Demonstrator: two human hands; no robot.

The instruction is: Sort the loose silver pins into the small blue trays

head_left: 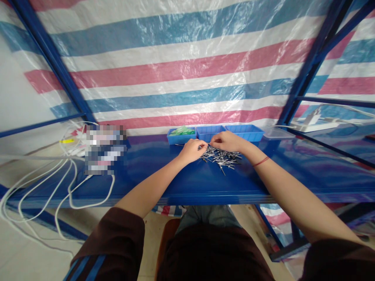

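A loose heap of thin silver metal pins, which look like blind rivets (224,157), lies on the blue tabletop (187,183). Over the heap's left edge, my left hand (191,150) is closed, thumb and fingers pinched together. My right hand (227,141) is just to its right, above the far side of the heap, also pinching. A small, slender metal piece shows in the narrow gap between the fingertips, seemingly one of the rivets; its ends are hidden by the fingers.
Behind my hands stand three blue bins: the left bin (172,139) holds green-and-clear packets, beside a middle bin (202,134) and a right bin (252,134). White cables (72,191) loop at left near a blurred-out item (105,150). A power strip (316,124) sits at right.
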